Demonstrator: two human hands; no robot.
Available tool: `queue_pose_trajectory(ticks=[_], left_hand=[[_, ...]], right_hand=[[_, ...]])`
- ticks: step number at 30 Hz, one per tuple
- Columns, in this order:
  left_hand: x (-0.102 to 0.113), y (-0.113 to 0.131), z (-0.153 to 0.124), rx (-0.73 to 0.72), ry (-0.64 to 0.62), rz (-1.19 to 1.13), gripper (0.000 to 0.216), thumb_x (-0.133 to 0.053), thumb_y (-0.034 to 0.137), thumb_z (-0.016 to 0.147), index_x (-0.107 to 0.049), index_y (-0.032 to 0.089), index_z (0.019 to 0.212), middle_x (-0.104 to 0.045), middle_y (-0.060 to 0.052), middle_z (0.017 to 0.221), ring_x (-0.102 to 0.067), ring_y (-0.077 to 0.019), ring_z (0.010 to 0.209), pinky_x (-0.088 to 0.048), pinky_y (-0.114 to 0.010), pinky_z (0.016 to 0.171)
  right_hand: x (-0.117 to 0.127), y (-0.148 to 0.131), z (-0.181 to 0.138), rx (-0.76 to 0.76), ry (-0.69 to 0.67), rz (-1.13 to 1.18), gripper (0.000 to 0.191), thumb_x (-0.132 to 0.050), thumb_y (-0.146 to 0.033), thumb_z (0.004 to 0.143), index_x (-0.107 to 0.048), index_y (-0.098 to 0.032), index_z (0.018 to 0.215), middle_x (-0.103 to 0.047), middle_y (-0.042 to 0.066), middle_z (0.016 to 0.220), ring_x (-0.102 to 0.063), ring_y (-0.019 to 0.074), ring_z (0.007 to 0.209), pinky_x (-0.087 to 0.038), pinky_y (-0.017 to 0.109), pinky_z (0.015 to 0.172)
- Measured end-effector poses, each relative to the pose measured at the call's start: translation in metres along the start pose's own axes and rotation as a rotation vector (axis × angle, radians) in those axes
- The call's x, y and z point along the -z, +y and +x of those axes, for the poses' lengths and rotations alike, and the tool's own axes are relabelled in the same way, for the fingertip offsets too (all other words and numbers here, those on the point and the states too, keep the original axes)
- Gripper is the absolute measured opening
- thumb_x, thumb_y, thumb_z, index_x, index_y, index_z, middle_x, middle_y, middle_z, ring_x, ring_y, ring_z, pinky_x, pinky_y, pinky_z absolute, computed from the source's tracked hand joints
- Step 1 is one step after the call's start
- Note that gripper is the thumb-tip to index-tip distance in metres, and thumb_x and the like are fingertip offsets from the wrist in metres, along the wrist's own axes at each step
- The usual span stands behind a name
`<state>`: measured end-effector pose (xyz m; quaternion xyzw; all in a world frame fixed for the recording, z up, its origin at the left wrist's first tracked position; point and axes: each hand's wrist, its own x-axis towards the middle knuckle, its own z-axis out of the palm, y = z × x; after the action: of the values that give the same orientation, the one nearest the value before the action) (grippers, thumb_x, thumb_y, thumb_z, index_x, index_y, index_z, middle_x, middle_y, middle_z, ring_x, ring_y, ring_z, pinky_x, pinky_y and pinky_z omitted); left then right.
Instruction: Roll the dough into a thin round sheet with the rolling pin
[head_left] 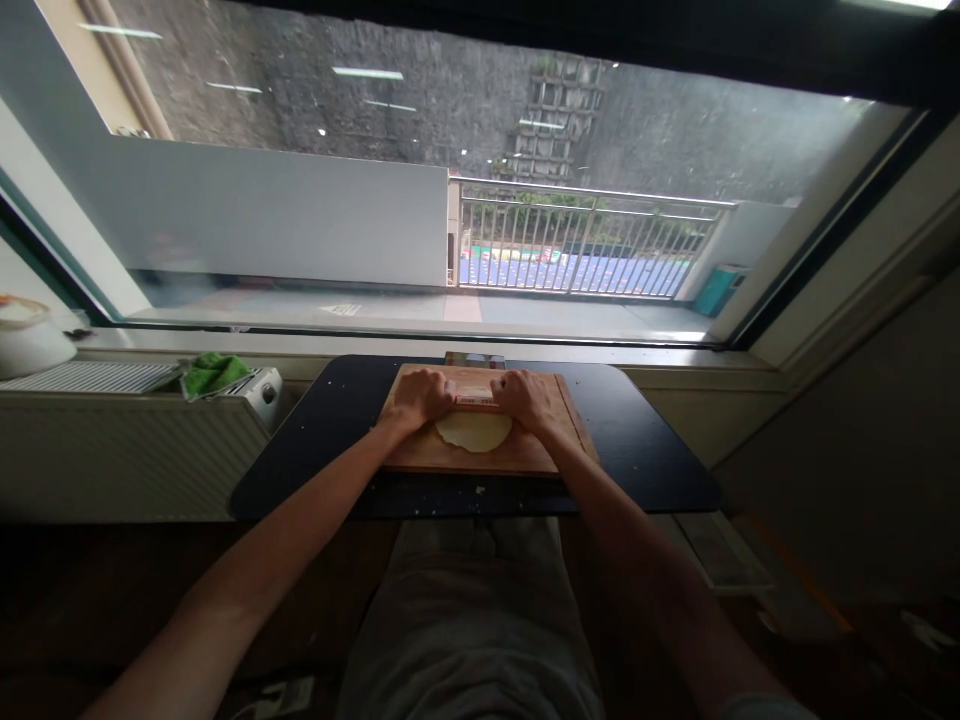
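My left hand [422, 396] is closed around the left end of a rolling pin [475, 402], and my right hand [525, 393] grips its right end. The pin lies crosswise between my fists, with a pale band and reddish marks on it. Just on the near side of the pin, a flat, roundish sheet of pale dough [476, 434] rests on a wooden cutting board [420, 458]. The pin overlaps the dough's far edge, so that part is hidden.
Beneath the board is a dark table [645, 440] with rounded corners and light crumbs near its front edge. A small box-like object [475, 359] stands behind the board. To the left, a green cloth [216, 374] lies on a radiator [135, 450]. A large window fills the far side.
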<state>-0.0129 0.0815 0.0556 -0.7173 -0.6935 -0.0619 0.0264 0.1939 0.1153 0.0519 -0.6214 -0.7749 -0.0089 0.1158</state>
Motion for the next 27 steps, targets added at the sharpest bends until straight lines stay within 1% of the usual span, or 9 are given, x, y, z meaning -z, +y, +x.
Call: queue_pose_trajectory(ticks=[4, 8, 11, 14, 17, 20, 22, 24, 27], left_hand=[[0.003, 0.001, 0.016, 0.007, -0.013, -0.019, 0.054, -0.040, 0.036, 0.105, -0.087, 0.009, 0.111, -0.084, -0.025, 0.117, -0.081, -0.0361, 0.113, -0.060, -0.043, 0.102], [0.005, 0.002, 0.033, 0.050, -0.038, -0.047, 0.057, -0.038, 0.039, 0.106, -0.085, 0.009, 0.120, -0.082, -0.026, 0.126, -0.080, -0.0358, 0.119, -0.060, -0.042, 0.103], [0.006, 0.002, 0.037, 0.064, -0.059, -0.053, 0.059, -0.038, 0.041, 0.106, -0.084, 0.009, 0.123, -0.082, -0.027, 0.126, -0.080, -0.0358, 0.118, -0.060, -0.041, 0.101], [0.006, 0.003, 0.031, 0.050, -0.074, -0.055, 0.057, -0.040, 0.041, 0.106, -0.085, 0.008, 0.119, -0.083, -0.027, 0.121, -0.081, -0.0356, 0.113, -0.060, -0.040, 0.099], [0.004, 0.006, 0.014, 0.027, -0.046, -0.048, 0.058, -0.040, 0.040, 0.108, -0.085, 0.006, 0.117, -0.083, -0.028, 0.120, -0.081, -0.0365, 0.113, -0.059, -0.041, 0.100], [0.001, 0.007, -0.003, 0.011, -0.007, -0.029, 0.059, -0.039, 0.039, 0.109, -0.085, 0.004, 0.118, -0.083, -0.027, 0.121, -0.080, -0.0380, 0.115, -0.058, -0.042, 0.101], [0.000, 0.006, -0.010, -0.011, 0.001, -0.011, 0.058, -0.039, 0.039, 0.108, -0.086, 0.005, 0.116, -0.083, -0.026, 0.118, -0.081, -0.0382, 0.112, -0.059, -0.043, 0.099], [-0.001, 0.004, -0.011, -0.042, -0.004, 0.004, 0.058, -0.039, 0.039, 0.107, -0.087, 0.007, 0.113, -0.084, -0.026, 0.114, -0.082, -0.0377, 0.108, -0.060, -0.044, 0.096], [-0.001, 0.002, -0.004, -0.064, -0.017, 0.000, 0.058, -0.039, 0.039, 0.107, -0.088, 0.009, 0.112, -0.084, -0.025, 0.114, -0.082, -0.0366, 0.106, -0.061, -0.044, 0.096]], right_hand=[[0.001, 0.000, 0.022, -0.033, 0.024, 0.007, 0.049, -0.047, -0.039, 0.113, -0.089, -0.014, 0.113, -0.085, 0.025, 0.115, -0.083, 0.0317, 0.103, -0.053, 0.033, 0.086], [0.001, -0.001, 0.040, -0.021, 0.081, -0.013, 0.047, -0.048, -0.036, 0.111, -0.089, -0.012, 0.114, -0.085, 0.025, 0.113, -0.082, 0.0310, 0.103, -0.052, 0.033, 0.084], [0.002, 0.000, 0.044, -0.013, 0.052, -0.035, 0.047, -0.047, -0.035, 0.112, -0.087, -0.012, 0.116, -0.085, 0.025, 0.115, -0.082, 0.0306, 0.106, -0.051, 0.032, 0.084], [0.001, 0.001, 0.037, -0.013, -0.001, -0.045, 0.047, -0.047, -0.038, 0.114, -0.087, -0.013, 0.116, -0.085, 0.023, 0.115, -0.082, 0.0294, 0.105, -0.052, 0.031, 0.085], [-0.001, 0.004, 0.019, 0.015, -0.036, -0.053, 0.046, -0.048, -0.040, 0.115, -0.087, -0.015, 0.114, -0.086, 0.020, 0.116, -0.081, 0.0278, 0.107, -0.053, 0.029, 0.089], [-0.002, 0.004, -0.002, 0.061, -0.043, -0.070, 0.044, -0.048, -0.040, 0.115, -0.085, -0.015, 0.116, -0.085, 0.020, 0.121, -0.080, 0.0275, 0.112, -0.052, 0.030, 0.094], [-0.002, 0.004, -0.014, 0.079, -0.042, -0.084, 0.044, -0.048, -0.037, 0.115, -0.085, -0.014, 0.114, -0.085, 0.021, 0.120, -0.080, 0.0281, 0.112, -0.052, 0.031, 0.095], [-0.002, 0.004, -0.019, 0.084, -0.036, -0.092, 0.045, -0.047, -0.035, 0.115, -0.086, -0.013, 0.112, -0.085, 0.022, 0.118, -0.080, 0.0287, 0.111, -0.052, 0.031, 0.095], [-0.003, 0.003, -0.017, 0.075, -0.017, -0.091, 0.046, -0.047, -0.035, 0.114, -0.087, -0.013, 0.109, -0.085, 0.022, 0.116, -0.081, 0.0299, 0.108, -0.052, 0.032, 0.092]])
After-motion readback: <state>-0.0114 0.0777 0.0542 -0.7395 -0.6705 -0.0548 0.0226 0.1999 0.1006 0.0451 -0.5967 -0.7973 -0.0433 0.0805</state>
